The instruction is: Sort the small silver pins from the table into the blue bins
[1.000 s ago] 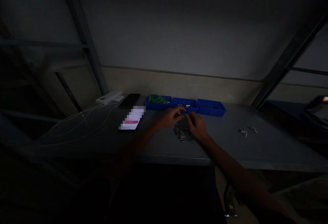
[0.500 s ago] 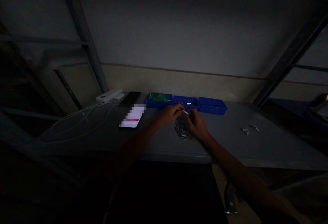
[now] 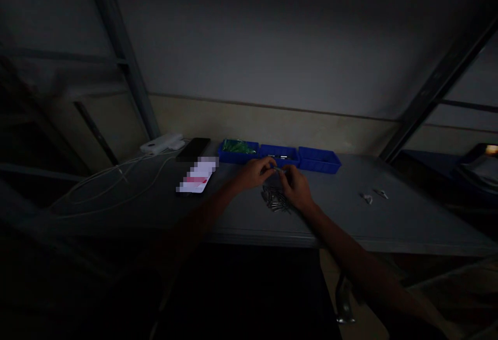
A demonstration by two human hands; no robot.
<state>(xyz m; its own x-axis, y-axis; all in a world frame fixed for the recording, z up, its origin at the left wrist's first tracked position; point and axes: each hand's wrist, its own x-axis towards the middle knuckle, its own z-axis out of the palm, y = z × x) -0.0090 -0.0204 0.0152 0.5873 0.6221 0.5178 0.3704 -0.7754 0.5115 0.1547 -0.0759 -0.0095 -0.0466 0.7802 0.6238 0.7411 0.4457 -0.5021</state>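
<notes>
Between my fingertips is a small, shiny metal piece (image 3: 278, 170), too small and dim to name more closely. My left hand (image 3: 254, 173) pinches its left end, and my right hand (image 3: 296, 187) pinches the right end. Just below the hands, a loose pile of thin metal pieces (image 3: 275, 200) that look like screws or pins lies on the grey table (image 3: 241, 215). Behind the hands stands the middle blue bin (image 3: 280, 162), which has a few shiny metal pieces in it.
The left blue bin (image 3: 237, 159) has a green packet (image 3: 238, 146) in it; another blue bin (image 3: 319, 161) stands at the right. Further left are a lit phone (image 3: 200, 174), a dark flat object (image 3: 193, 149) and a white power strip (image 3: 161, 144) with cables. Two small pale objects (image 3: 381, 193) lie right.
The view has shifted slightly, so everything sits a little further left. Both hands keep hold of the small metal piece, which looks turned and less bright now.
</notes>
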